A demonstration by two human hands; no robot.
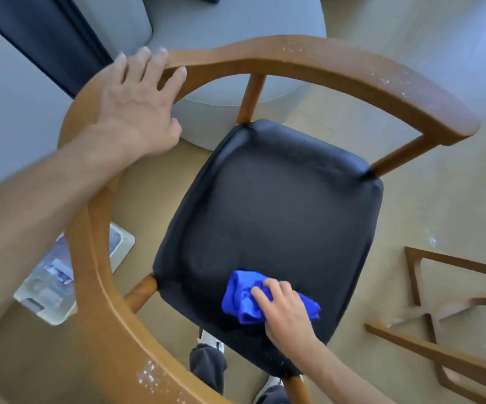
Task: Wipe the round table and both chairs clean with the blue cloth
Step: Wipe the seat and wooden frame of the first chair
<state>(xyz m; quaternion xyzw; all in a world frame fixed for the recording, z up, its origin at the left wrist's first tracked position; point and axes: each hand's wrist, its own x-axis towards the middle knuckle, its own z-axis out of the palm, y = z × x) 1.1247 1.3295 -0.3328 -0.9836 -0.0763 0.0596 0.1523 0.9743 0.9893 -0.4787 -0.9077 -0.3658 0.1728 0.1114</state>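
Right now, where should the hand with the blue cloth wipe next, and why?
Probably sweep the crumpled blue cloth under the right hand up across the black padded seat, since it sits only at the near edge. The left hand steadies the curved wooden armrest, which shows white specks.

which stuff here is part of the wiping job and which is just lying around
Part of the job:
- blue cloth, bunched under the right hand on the black seat
- wooden chair frame, white specks on it, steadied by the left hand

Just lying about:
- clear plastic container on the floor
- grey sofa behind the chair
- wooden frame at right, unclear what it belongs to
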